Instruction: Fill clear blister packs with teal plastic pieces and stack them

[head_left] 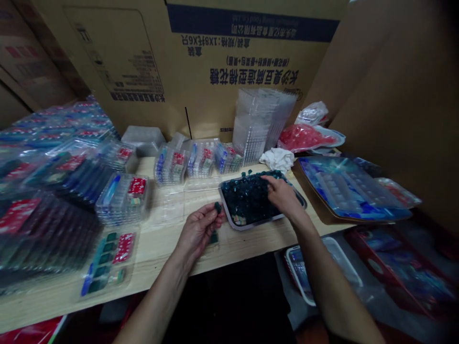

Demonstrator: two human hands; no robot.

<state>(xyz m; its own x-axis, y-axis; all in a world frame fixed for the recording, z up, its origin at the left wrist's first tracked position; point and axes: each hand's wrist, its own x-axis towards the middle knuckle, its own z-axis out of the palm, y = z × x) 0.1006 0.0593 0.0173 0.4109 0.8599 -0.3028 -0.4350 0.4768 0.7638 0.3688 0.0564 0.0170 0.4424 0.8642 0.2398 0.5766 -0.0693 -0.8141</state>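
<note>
My left hand [201, 227] is closed, pinching a small dark green cube [217, 207] between thumb and fingertips. Partly covered by that hand, another dark green piece [214, 237] shows at the table's front edge. A shallow tub [247, 226] full of dark green cubes [247, 191] sits to the right of it. Over the tub, my right hand [283, 193] reaches in with its index finger stretched out at the cubes and the other fingers bent; I see nothing held in it. A few loose cubes [250, 171] lie behind the tub.
Stacked filled clear packs [122, 198] crowd the left, one filled pack [107, 263] in front. Empty clear trays [253, 124] stand behind the tub beside a white cloth [278, 158] and a red bag [308, 137]. A carton with blue packs [344, 186] stands right.
</note>
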